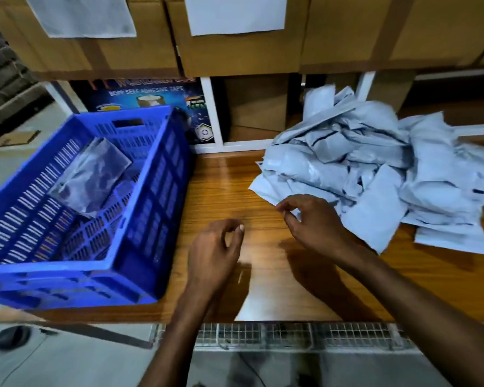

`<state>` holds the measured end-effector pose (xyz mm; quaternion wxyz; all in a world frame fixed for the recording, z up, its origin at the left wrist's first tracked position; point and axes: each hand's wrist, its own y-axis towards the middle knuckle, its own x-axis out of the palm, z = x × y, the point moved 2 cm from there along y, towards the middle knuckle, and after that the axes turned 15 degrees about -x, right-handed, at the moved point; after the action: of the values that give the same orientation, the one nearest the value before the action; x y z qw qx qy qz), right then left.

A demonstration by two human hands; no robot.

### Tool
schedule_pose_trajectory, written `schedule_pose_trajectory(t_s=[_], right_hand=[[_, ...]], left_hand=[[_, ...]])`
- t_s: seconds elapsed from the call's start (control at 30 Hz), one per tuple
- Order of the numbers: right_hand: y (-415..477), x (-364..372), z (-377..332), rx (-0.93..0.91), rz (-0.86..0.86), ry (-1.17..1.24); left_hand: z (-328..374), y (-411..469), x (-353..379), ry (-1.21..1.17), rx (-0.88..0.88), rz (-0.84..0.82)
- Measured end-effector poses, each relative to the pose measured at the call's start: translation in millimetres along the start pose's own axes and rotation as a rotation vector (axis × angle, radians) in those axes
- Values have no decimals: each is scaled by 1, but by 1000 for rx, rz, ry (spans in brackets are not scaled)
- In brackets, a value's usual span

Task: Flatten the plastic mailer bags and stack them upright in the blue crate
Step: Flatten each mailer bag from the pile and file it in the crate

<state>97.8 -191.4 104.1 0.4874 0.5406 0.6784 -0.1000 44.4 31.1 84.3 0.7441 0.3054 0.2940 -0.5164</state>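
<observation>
A blue slotted crate (151, 208) stands on the left end of a wooden table (229, 177). One grey mailer bag (91, 177) leans inside it against the far left wall. A loose heap of pale grey mailer bags (375, 169) covers the table's right side. My right hand (310, 222) is at the heap's near left edge, its fingertips pinching the corner of a bag there. My left hand (215, 252) hovers over the bare wood between crate and heap, fingers loosely curled and holding nothing.
Cardboard boxes (243, 46) with paper labels sit on a shelf above the table's back edge. A dark printed adhesive-tape carton (151, 96) stands behind the crate. A metal grille (291, 335) runs below the table's front edge, and a shoe (9, 337) shows on the floor at left.
</observation>
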Motion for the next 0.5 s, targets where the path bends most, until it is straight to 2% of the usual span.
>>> schedule_pose_trajectory(t_s=[0.07, 0.17, 0.33, 0.4, 0.5], right_hand=[[-3, -8, 25, 39, 11, -35], [8, -18, 62, 69, 41, -101], [48, -23, 118, 64, -18, -253], [64, -27, 133, 49, 37, -352], [97, -47, 143, -69, 133, -520]], left_hand=[[-2, -4, 36, 49, -24, -96], [-11, -11, 80, 209, 66, -191], [-26, -14, 102, 378, 53, -196], [-25, -14, 102, 381, 42, -183], [-25, -12, 104, 394, 12, -176]])
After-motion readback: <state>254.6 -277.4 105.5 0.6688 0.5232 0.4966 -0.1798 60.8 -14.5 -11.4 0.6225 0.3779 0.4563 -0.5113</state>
